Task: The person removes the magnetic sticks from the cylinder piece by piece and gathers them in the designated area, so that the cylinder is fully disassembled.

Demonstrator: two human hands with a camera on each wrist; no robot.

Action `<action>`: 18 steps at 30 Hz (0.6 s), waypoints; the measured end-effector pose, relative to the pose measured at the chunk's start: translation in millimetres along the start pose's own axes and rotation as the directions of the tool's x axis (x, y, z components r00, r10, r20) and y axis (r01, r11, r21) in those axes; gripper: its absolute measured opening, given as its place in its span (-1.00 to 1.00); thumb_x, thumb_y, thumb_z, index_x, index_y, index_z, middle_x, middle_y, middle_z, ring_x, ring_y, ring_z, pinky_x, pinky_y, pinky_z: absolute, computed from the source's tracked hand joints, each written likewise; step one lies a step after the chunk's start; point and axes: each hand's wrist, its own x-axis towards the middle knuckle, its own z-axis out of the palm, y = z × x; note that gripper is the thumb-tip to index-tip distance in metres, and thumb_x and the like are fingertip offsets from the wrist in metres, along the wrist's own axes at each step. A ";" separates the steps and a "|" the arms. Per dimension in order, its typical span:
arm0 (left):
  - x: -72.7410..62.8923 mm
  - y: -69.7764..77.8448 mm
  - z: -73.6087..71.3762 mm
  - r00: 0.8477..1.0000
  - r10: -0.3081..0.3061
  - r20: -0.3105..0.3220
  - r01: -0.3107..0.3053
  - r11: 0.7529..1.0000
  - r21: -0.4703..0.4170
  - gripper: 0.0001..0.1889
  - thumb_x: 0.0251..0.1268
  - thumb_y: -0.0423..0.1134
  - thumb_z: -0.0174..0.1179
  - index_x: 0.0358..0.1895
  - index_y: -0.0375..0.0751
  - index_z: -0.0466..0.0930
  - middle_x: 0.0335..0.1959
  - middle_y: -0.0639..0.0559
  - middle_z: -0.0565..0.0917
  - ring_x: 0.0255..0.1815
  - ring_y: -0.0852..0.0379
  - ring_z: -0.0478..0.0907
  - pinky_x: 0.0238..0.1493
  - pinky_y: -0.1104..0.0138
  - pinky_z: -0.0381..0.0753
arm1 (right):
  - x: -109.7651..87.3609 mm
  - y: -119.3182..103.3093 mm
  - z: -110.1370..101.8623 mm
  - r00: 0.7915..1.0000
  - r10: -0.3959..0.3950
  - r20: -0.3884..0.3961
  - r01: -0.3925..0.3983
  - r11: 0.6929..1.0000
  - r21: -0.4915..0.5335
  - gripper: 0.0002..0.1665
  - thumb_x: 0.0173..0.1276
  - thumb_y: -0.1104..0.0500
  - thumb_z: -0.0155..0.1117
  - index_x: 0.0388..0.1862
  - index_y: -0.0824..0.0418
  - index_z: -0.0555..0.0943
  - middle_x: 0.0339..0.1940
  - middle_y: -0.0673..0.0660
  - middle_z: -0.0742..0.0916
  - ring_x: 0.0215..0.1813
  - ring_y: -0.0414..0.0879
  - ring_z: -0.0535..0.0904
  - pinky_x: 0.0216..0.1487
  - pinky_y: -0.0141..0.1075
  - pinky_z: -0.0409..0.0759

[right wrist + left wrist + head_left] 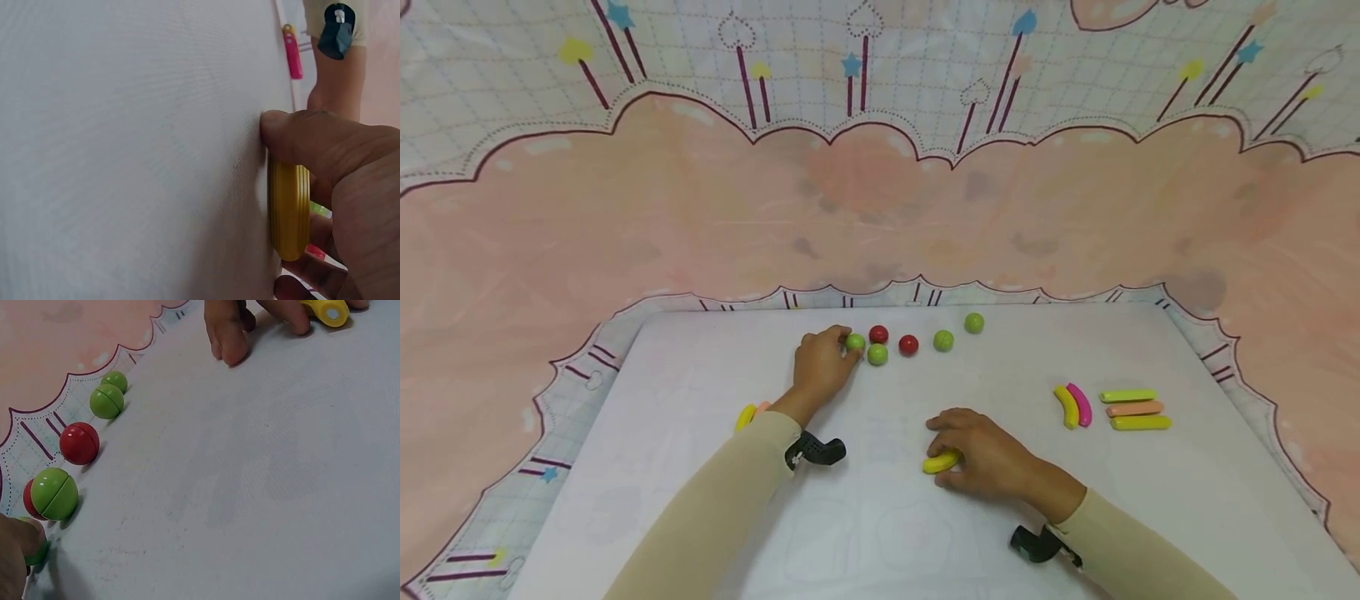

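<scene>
My left hand pinches a green ball between thumb and fingers at the far side of the white table. Right beside it are another green ball and a red ball. My right hand holds a yellow curved stick low over the table, nearer the front; the right wrist view shows the thumb against this stick. In the left wrist view, the stick's end has a pale round disc. Part of the left hand's ball is hidden by its thumb.
Further right along the back lie a red ball and two green balls. At the right are a yellow curved stick, a pink one and three straight sticks. A yellow piece shows behind the left forearm.
</scene>
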 end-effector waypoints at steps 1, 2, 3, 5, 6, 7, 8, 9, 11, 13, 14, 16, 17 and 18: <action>-0.1 -1.3 0.1 1.000 0.001 0.004 -0.001 1.000 0.001 -0.53 0.34 -0.10 0.39 0.24 -0.23 0.62 0.01 -0.07 0.73 0.00 -0.16 0.52 0.06 0.04 0.42 | 0.2 -0.2 -0.1 1.000 -0.001 0.004 0.001 1.000 0.000 -0.67 0.15 0.02 0.64 -0.11 0.02 0.78 0.27 0.02 0.64 0.40 0.03 0.44 0.41 -0.02 0.39; -0.1 -2.8 0.0 1.000 0.005 0.007 -0.005 1.000 -0.001 -0.51 0.33 -0.10 0.40 0.25 -0.23 0.61 0.02 -0.08 0.73 0.00 -0.16 0.52 0.07 0.04 0.42 | 0.5 -0.4 0.0 1.000 -0.002 0.008 0.002 1.000 -0.004 -0.65 0.15 0.01 0.64 -0.09 0.02 0.78 0.28 0.02 0.63 0.40 0.03 0.43 0.41 -0.02 0.39; -0.1 -4.1 -0.2 1.000 0.006 0.011 -0.006 1.000 -0.007 -0.49 0.33 -0.10 0.40 0.26 -0.23 0.60 0.03 -0.08 0.73 0.02 -0.16 0.52 0.08 0.03 0.42 | 0.6 -0.6 -0.2 1.000 -0.002 0.011 0.002 1.000 -0.005 -0.64 0.15 0.00 0.64 -0.08 0.02 0.77 0.28 0.02 0.63 0.41 0.03 0.43 0.42 -0.02 0.38; 0.2 -6.8 -0.9 1.000 0.006 0.020 -0.005 1.000 -0.024 -0.46 0.31 -0.09 0.41 0.29 -0.24 0.56 0.06 -0.09 0.71 0.06 -0.17 0.51 0.13 0.03 0.42 | 1.2 -0.7 -0.3 1.000 -0.002 0.015 0.003 1.000 -0.010 -0.60 0.15 -0.01 0.65 -0.05 0.04 0.76 0.29 0.01 0.63 0.41 0.02 0.43 0.42 -0.03 0.38; 0.3 -7.9 -1.5 1.000 0.002 0.025 -0.002 0.999 -0.034 -0.44 0.31 -0.08 0.42 0.30 -0.24 0.55 0.07 -0.10 0.71 0.09 -0.17 0.51 0.15 0.03 0.42 | 1.5 -0.5 -0.4 1.000 -0.003 0.016 0.004 1.000 -0.012 -0.58 0.15 -0.02 0.65 -0.04 0.04 0.75 0.29 0.01 0.62 0.41 0.02 0.42 0.42 -0.03 0.37; 0.6 -8.9 -2.2 1.000 0.000 0.031 0.002 0.999 -0.044 -0.43 0.31 -0.08 0.41 0.31 -0.24 0.53 0.09 -0.11 0.70 0.11 -0.18 0.51 0.18 0.03 0.42 | 1.7 -0.1 -0.4 1.000 -0.004 0.017 0.005 1.000 -0.016 -0.56 0.15 -0.03 0.65 -0.02 0.05 0.75 0.29 0.01 0.62 0.41 0.01 0.42 0.42 -0.04 0.37; 0.7 -9.8 -2.9 0.999 -0.006 0.038 0.008 0.999 -0.054 -0.42 0.31 -0.07 0.41 0.31 -0.24 0.52 0.11 -0.12 0.69 0.14 -0.18 0.50 0.21 0.02 0.42 | 2.0 0.2 -0.5 1.000 -0.006 0.018 0.006 1.000 -0.018 -0.54 0.15 -0.03 0.64 -0.01 0.06 0.74 0.29 0.01 0.62 0.41 0.01 0.42 0.42 -0.04 0.37; 0.8 -10.4 -3.4 0.999 -0.013 0.045 0.016 0.998 -0.062 -0.41 0.32 -0.07 0.41 0.33 -0.23 0.50 0.12 -0.13 0.68 0.16 -0.18 0.49 0.23 0.03 0.42 | 2.0 0.5 -0.8 1.000 -0.005 0.018 0.005 1.000 -0.018 -0.53 0.15 -0.03 0.64 0.01 0.07 0.73 0.29 0.01 0.63 0.41 0.01 0.42 0.42 -0.04 0.37; 0.6 -11.2 -5.4 0.998 -0.017 0.056 0.021 0.997 -0.080 -0.40 0.32 -0.07 0.40 0.34 -0.24 0.48 0.14 -0.16 0.67 0.20 -0.19 0.49 0.27 0.01 0.41 | 1.6 1.3 -1.2 1.000 0.002 0.024 -0.001 1.000 -0.022 -0.48 0.15 -0.04 0.64 0.06 0.07 0.72 0.30 0.00 0.62 0.41 0.00 0.42 0.42 -0.04 0.37; 0.3 -12.4 -7.2 0.998 -0.014 0.065 0.020 0.995 -0.093 -0.38 0.33 -0.08 0.39 0.36 -0.25 0.45 0.16 -0.18 0.66 0.24 -0.20 0.49 0.31 0.01 0.40 | 1.0 2.0 -1.8 0.999 0.018 0.033 -0.017 1.000 -0.024 -0.42 0.15 -0.06 0.64 0.12 0.06 0.69 0.30 -0.02 0.62 0.41 -0.01 0.42 0.42 -0.05 0.38; 0.0 -12.9 -8.4 0.998 -0.013 0.067 0.019 0.995 -0.099 -0.38 0.33 -0.08 0.39 0.37 -0.25 0.44 0.17 -0.19 0.65 0.25 -0.20 0.49 0.32 0.01 0.40 | 0.5 2.4 -2.1 0.999 0.027 0.038 -0.026 0.999 -0.025 -0.39 0.15 -0.08 0.63 0.16 0.06 0.68 0.30 -0.03 0.62 0.41 -0.02 0.41 0.42 -0.06 0.38; -0.4 -14.0 -10.6 0.997 -0.005 0.073 0.012 0.994 -0.106 -0.37 0.33 -0.09 0.39 0.38 -0.25 0.42 0.18 -0.21 0.64 0.26 -0.20 0.50 0.33 0.01 0.40 | -0.9 3.2 -2.6 0.998 0.051 0.045 -0.050 0.998 -0.026 -0.29 0.14 -0.11 0.64 0.24 0.05 0.63 0.30 -0.04 0.61 0.40 -0.05 0.42 0.41 -0.08 0.39; -0.6 -14.5 -11.8 0.997 -0.001 0.078 0.009 0.994 -0.106 -0.37 0.32 -0.10 0.40 0.38 -0.26 0.42 0.18 -0.22 0.64 0.27 -0.20 0.50 0.33 0.01 0.41 | -1.5 3.5 -2.9 0.997 0.067 0.045 -0.066 0.998 -0.019 -0.25 0.13 -0.12 0.64 0.28 0.04 0.61 0.30 -0.04 0.61 0.39 -0.06 0.43 0.40 -0.09 0.41; -1.0 -14.9 -13.2 0.997 0.002 0.083 0.007 0.994 -0.105 -0.36 0.33 -0.10 0.39 0.38 -0.25 0.41 0.19 -0.22 0.63 0.27 -0.19 0.51 0.33 0.01 0.41 | -2.3 3.7 -3.3 0.996 0.084 0.043 -0.083 0.996 -0.009 -0.22 0.13 -0.13 0.64 0.31 0.04 0.59 0.30 -0.04 0.60 0.38 -0.07 0.43 0.40 -0.10 0.42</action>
